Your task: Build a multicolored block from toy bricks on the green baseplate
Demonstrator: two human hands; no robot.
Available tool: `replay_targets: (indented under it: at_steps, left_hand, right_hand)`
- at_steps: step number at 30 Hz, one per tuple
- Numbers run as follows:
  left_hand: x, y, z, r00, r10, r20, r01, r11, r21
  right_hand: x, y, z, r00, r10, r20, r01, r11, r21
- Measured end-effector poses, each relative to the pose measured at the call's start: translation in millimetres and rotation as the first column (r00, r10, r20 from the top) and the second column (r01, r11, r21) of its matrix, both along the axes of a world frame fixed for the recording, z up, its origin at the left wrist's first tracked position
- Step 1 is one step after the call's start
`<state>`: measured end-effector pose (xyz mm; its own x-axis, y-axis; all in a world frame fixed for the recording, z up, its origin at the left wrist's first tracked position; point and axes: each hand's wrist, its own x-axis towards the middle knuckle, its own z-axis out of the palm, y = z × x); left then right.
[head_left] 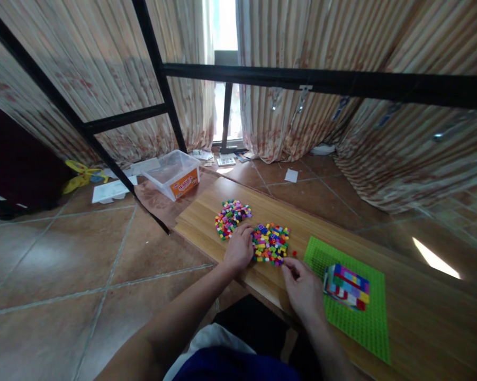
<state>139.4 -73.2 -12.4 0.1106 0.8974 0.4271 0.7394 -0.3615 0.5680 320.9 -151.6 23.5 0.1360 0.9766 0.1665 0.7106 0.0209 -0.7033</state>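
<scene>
Two piles of small coloured bricks lie on the wooden table: a left pile (231,216) and a right pile (270,242). My left hand (239,248) rests between them against the left side of the right pile, its fingers together; whether it holds a brick is hidden. At the pile's near right corner, my right hand (304,288) has thumb and forefinger closed around something too small to make out. A lone red brick (294,253) lies just beyond it. On the green baseplate (359,330) stands a multicoloured brick structure (347,287), right of my right hand.
A clear plastic box (173,172) with an orange label stands on the floor beyond the table's far left end (196,209). A black metal frame (262,73) crosses above, before the curtains. Papers and a yellow object (79,176) lie on the floor.
</scene>
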Motion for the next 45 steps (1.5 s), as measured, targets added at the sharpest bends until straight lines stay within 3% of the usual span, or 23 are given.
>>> replay_targets:
  at_steps: [7,23,32,41,45]
  left_hand:
    - [0,0,0.0,1.000,0.008,0.000,-0.008,1.000,-0.004]
    - [0,-1,3.7,1.000,0.015,-0.011,-0.015,1.000,0.018]
    - [-1,1,0.0,1.000,-0.005,0.018,0.004,0.998,0.056]
    - [-1,1,0.0,0.998,-0.006,0.055,0.004,0.999,0.031]
    - [0,0,0.4,0.998,0.001,0.061,-0.002,1.000,0.021]
  right_hand:
    - [-8,5,-9.0,0.986,-0.051,0.158,0.058,0.997,-0.044]
    - [-10,-4,-16.0,0.999,-0.026,0.027,0.024,0.998,0.054]
    - [-7,0,-20.4,0.998,0.001,0.066,-0.006,0.997,0.075]
    - [-7,5,-11.4,0.999,-0.045,0.018,0.044,0.998,0.054]
    - [-11,18,-4.2,0.996,-0.039,0.085,0.034,0.998,0.061]
